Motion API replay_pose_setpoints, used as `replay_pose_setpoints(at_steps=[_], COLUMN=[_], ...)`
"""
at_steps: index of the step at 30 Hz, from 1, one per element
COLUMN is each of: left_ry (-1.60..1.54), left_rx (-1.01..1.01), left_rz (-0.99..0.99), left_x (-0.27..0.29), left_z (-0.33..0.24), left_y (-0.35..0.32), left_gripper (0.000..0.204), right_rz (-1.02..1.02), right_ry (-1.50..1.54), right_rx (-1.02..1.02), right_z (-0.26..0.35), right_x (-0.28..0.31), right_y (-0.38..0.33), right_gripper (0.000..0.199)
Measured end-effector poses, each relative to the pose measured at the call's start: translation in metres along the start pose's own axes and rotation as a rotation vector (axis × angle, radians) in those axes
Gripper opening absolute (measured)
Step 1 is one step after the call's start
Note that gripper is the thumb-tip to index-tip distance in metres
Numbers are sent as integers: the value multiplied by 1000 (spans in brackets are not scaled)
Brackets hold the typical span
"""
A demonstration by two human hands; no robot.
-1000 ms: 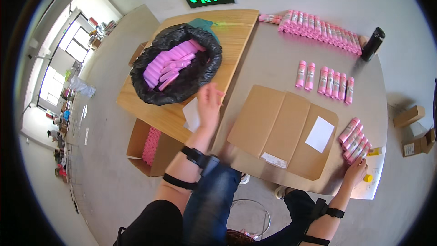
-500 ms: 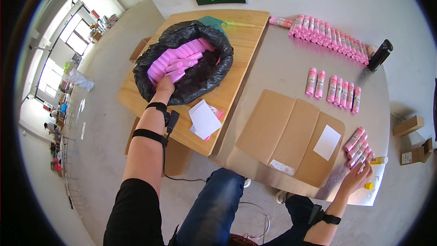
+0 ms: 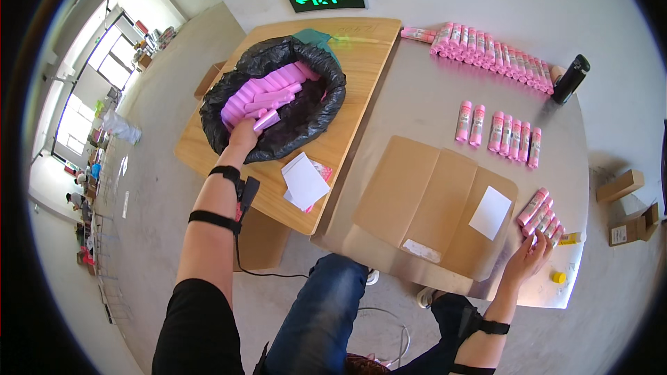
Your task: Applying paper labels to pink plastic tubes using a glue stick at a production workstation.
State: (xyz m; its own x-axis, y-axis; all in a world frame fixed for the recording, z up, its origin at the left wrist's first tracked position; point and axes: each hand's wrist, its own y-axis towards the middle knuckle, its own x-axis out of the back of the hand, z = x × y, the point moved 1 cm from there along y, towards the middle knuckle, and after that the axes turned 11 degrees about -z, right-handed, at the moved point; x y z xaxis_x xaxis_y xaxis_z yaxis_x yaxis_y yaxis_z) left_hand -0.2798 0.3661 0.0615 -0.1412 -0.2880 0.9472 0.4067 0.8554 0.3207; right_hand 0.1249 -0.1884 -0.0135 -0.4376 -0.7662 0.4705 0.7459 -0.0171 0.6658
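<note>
On the left, a black plastic bag point(image 3: 321, 114) lies open with plain pink tubes point(image 3: 258, 90) heaped in it. My left hand point(image 3: 243, 137) reaches over its near rim, fingers closed around a pink tube point(image 3: 267, 121) whose far end sticks out. At the right, my right hand point(image 3: 528, 262) rests at the near ends of a small group of pink printed tubes point(image 3: 535, 211), fingers stretched out and apart. Its fingertips touch these tubes; the palm side is hidden.
Flattened cardboard point(image 3: 410, 198) with a white sheet point(image 3: 490, 212) lies on the metal table. Several printed tubes point(image 3: 506, 133) stand in a row behind it, and a stacked row point(image 3: 493, 54) lines the back by a black bottle point(image 3: 572, 79). White cards point(image 3: 306, 180) lie near the bag.
My left hand has shifted slightly toward me and left, with a tube now showing at its fingers. My right hand stays at the printed tubes. The whole view has shifted a little.
</note>
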Motion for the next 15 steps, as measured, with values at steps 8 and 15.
replay_pose_setpoints(at_steps=[8, 15], left_ry=[-974, -1814], left_rx=[177, 401], left_rz=[90, 908], left_x=[90, 137], left_z=[-128, -310], left_y=[-88, -207], left_gripper=[22, 30], right_rz=[-20, 283], right_ry=[89, 423], right_rx=[10, -69], right_z=[31, 88], right_x=[8, 14], right_y=[-4, -30], right_gripper=[21, 25])
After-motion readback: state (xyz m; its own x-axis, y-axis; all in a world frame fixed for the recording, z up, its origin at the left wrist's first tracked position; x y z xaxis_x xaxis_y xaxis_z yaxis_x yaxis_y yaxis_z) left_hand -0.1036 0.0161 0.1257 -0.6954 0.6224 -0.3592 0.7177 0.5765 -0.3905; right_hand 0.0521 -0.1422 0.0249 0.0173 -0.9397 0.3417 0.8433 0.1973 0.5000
